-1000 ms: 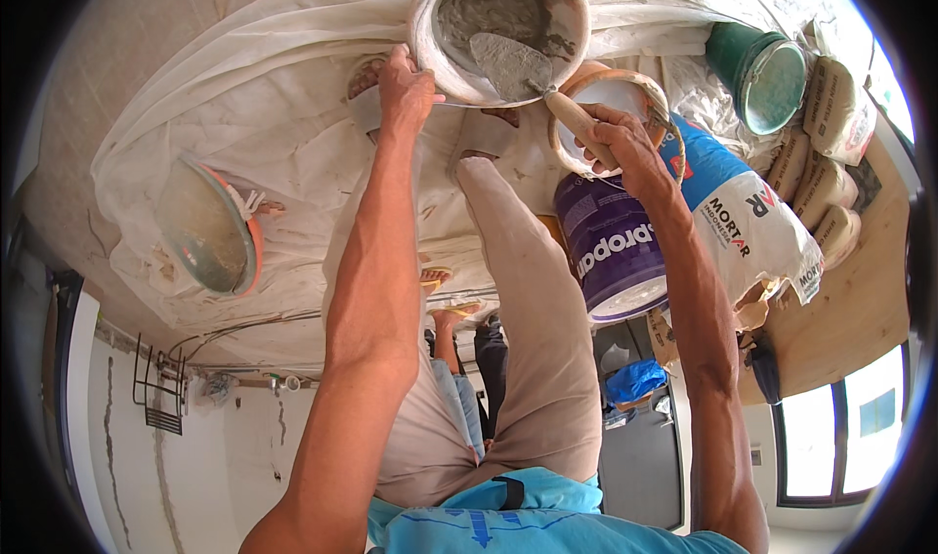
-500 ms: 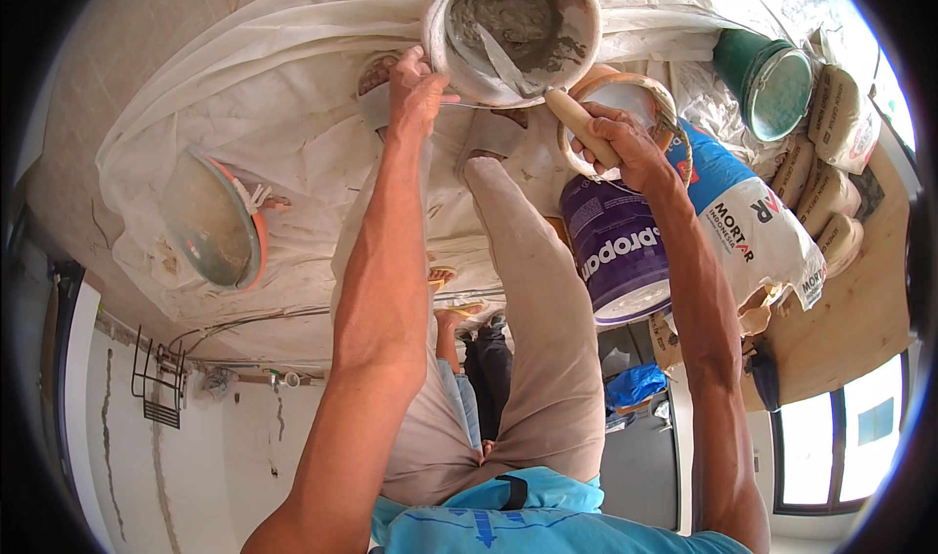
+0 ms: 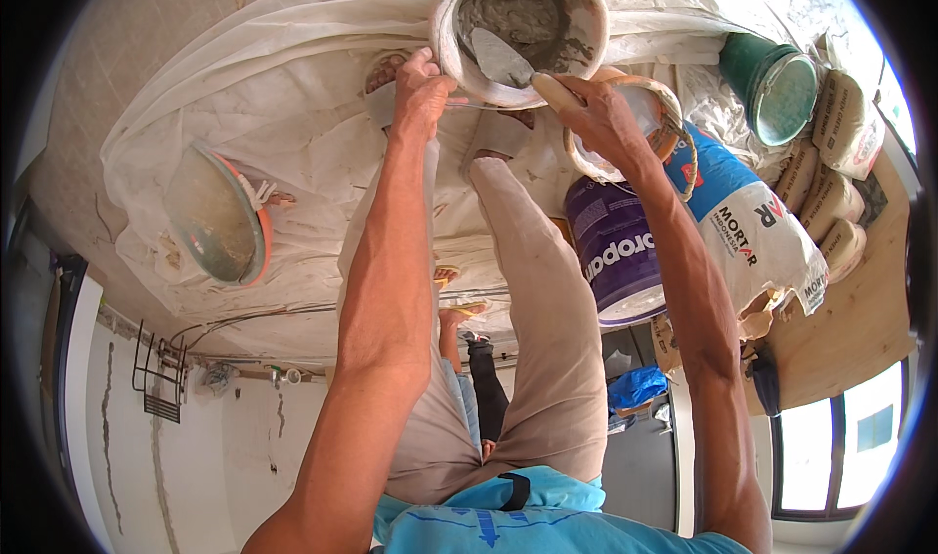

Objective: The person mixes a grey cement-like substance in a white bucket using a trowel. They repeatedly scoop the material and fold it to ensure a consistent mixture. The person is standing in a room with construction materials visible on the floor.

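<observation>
A whitish bucket stands at the top centre, its rim smeared with grey. Wet grey mortar lies inside it. My left hand is closed on the bucket's left rim, beside the thin wire handle. In my right hand is the handle of a trowel, the fingers wrapped round it. The pointed metal blade of the trowel reaches over the near rim into the bucket, its broad face showing, tip towards the mortar. How much mortar the blade carries I cannot make out.
Right of my legs stand a white bucket with a caked rim, a purple paint bucket, a torn mortar sack, a green bucket and stacked sacks. A shallow basin lies left on the crumpled sheet. Another person's feet show behind.
My right hand has moved up and closer to the bucket, and the trowel blade has turned from edge-on to broad face. My left hand stays at the rim.
</observation>
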Demonstrator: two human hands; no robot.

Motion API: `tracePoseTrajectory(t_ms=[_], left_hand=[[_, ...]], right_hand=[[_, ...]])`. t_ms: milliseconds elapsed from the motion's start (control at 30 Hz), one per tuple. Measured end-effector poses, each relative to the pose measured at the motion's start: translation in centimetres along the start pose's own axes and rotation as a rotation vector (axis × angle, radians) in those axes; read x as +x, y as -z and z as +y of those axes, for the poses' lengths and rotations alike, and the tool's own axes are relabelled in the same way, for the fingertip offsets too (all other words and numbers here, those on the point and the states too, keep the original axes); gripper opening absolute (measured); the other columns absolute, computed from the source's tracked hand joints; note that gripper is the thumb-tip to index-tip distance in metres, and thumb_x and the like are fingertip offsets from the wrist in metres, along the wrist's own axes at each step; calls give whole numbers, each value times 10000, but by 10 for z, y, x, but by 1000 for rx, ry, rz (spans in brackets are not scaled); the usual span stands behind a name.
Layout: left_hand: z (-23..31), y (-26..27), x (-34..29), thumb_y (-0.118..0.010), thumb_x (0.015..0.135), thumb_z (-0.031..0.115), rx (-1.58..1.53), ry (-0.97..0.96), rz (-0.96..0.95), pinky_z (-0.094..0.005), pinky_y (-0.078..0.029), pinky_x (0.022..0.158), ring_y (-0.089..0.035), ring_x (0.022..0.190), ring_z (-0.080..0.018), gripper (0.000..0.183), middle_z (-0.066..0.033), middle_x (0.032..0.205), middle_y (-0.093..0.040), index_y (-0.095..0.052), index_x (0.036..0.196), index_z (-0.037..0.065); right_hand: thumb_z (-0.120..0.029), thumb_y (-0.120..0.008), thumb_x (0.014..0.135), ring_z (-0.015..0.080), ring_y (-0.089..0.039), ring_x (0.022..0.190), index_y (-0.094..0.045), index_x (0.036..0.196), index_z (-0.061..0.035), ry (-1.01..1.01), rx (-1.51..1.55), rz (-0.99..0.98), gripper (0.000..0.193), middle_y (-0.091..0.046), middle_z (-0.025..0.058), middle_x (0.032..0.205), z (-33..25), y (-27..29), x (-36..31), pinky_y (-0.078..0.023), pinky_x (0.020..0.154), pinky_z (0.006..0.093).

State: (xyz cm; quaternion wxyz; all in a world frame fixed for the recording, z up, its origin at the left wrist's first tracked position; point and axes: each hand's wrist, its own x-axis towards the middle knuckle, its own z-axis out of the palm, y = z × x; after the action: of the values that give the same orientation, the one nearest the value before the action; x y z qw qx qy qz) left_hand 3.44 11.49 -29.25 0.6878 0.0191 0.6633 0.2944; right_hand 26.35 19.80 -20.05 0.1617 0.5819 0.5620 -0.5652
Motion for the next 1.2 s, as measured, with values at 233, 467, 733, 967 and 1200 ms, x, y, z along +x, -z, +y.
tracePoseTrajectory(t_ms=[233, 467, 733, 967, 1200], left_hand=[[7, 6, -3, -551, 837, -105, 30, 42, -67, -421, -657, 834, -702, 1040, -299, 772, -228, 1346, -599, -277, 1558, -90], [19, 5, -6, -553, 859, -93, 112, 106, -75, -420, -614, 897, -716, 1034, -317, 705, -192, 1390, -584, -360, 1536, -49], [12, 11, 4, -583, 862, -46, 164, 155, -73, -695, -410, 947, -724, 1036, -319, 667, -107, 1393, -612, -464, 1512, 50], [19, 5, -6, -576, 839, -62, 177, 110, 9, -425, -574, 804, -705, 900, -218, 530, -84, 1147, -664, -546, 1366, -19], [18, 8, -1, -582, 869, -43, 161, 167, -52, -624, -450, 962, -732, 1030, -302, 695, -129, 1440, -593, -428, 1542, 41]], right_hand=[[-242, -630, 917, 229, -707, 797, -682, 1318, -56, 127, -120, 44, 444, -751, 172, 951, 5, -21, 26, -554, 750, 393], [-222, -653, 898, 191, -654, 553, -686, 1313, -47, 72, -77, -137, 451, -712, 141, 770, 5, -11, 28, -514, 505, 355], [-387, -590, 960, 143, -532, 446, -749, 1010, -74, -157, -221, -277, 354, -560, 51, 554, -30, 22, 37, -406, 405, 342], [-261, -567, 891, 84, -456, 412, -734, 1163, -137, -244, -193, -348, 343, -520, 11, 571, -37, 60, 36, -332, 358, 280], [-173, -593, 843, 169, -640, 567, -673, 1376, -144, 144, -297, -29, 540, -717, 108, 775, -5, 29, 42, -517, 491, 334]])
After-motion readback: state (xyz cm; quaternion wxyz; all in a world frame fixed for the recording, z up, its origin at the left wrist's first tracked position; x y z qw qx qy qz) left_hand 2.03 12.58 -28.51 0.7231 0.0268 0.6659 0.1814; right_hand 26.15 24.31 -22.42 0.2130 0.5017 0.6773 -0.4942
